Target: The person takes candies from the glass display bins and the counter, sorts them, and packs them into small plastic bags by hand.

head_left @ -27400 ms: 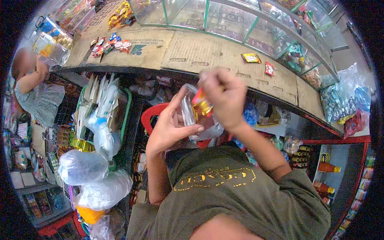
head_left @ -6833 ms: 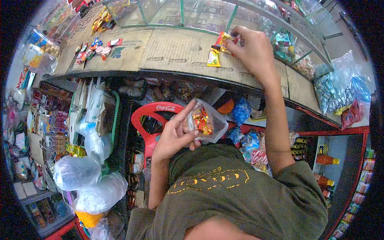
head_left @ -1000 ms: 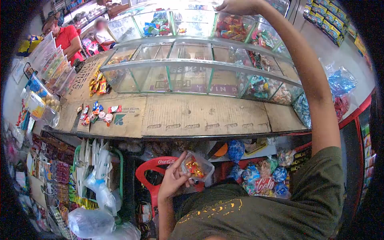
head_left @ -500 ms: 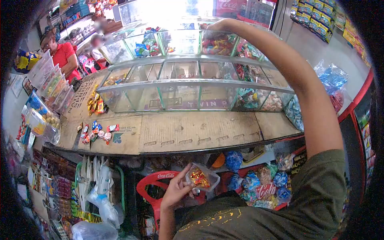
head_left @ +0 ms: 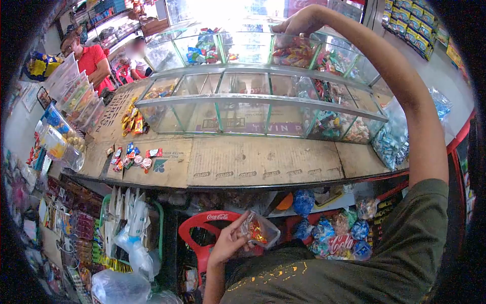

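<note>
Reaching over the glass display case [head_left: 244, 96], the person's right hand [head_left: 298, 24] is bending down at the rim of a back-row compartment, where red-wrapped sweets [head_left: 292, 53] are lying heaped. Glare and glass are obscuring the fingertips, so I cannot tell whether they are standing apart or closing on anything.

The left hand [head_left: 228, 247] is clamping the near edge of a clear plastic bag [head_left: 270, 235] between thumb and fingers. Red-and-gold sweets [head_left: 257, 233] are resting inside the bag, which is hanging lower than the front edge of the cardboard-covered surface [head_left: 283, 157], close to the person's body and beside a red chair [head_left: 201, 221].

Toward the left end of the surface, a loose group of mixed sweets [head_left: 146, 163] is lying near the front, and a yellow-wrapped pile [head_left: 133, 121] is sitting behind it, just beside the case. A bulging bag of blue-and-white packets [head_left: 394, 142] is standing at the right end. Beyond the stacked tubs [head_left: 78, 96], someone in a red top [head_left: 97, 66] is facing the surface.
</note>
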The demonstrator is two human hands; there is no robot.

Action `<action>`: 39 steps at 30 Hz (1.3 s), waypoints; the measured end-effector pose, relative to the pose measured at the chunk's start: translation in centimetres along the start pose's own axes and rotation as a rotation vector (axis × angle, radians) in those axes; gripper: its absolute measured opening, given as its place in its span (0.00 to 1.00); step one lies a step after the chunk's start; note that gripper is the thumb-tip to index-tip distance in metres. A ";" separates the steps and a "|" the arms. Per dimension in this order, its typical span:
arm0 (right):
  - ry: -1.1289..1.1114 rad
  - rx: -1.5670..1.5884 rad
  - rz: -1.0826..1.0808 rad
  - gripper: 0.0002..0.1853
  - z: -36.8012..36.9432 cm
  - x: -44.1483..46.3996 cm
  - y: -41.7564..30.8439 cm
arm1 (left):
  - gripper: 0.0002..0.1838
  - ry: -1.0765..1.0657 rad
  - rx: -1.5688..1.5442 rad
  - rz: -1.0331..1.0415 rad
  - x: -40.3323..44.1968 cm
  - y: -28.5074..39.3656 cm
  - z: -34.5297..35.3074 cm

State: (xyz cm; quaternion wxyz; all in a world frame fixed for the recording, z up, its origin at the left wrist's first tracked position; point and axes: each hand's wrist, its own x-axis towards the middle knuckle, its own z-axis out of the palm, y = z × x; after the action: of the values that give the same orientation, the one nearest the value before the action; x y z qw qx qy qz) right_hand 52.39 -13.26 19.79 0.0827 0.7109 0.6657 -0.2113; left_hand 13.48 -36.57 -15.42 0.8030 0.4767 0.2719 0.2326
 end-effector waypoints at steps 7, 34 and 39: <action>-0.022 0.010 -0.129 0.51 1.3 1.9 1.2 | 0.38 -0.039 0.044 0.013 1.8 -0.1 0.7; 0.767 0.593 -0.649 0.16 2.4 -3.0 2.2 | 0.34 0.063 0.086 0.039 0.1 -1.0 0.0; 0.693 0.905 -0.742 0.14 2.7 -6.0 1.1 | 0.34 0.083 0.058 0.025 0.0 -1.2 0.5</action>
State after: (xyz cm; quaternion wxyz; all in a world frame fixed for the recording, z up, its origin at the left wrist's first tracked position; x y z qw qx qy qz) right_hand 52.80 -19.89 19.67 -0.5187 0.4269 0.6996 -0.2435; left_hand 13.95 -37.41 -16.27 0.7740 0.4930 0.3056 0.2540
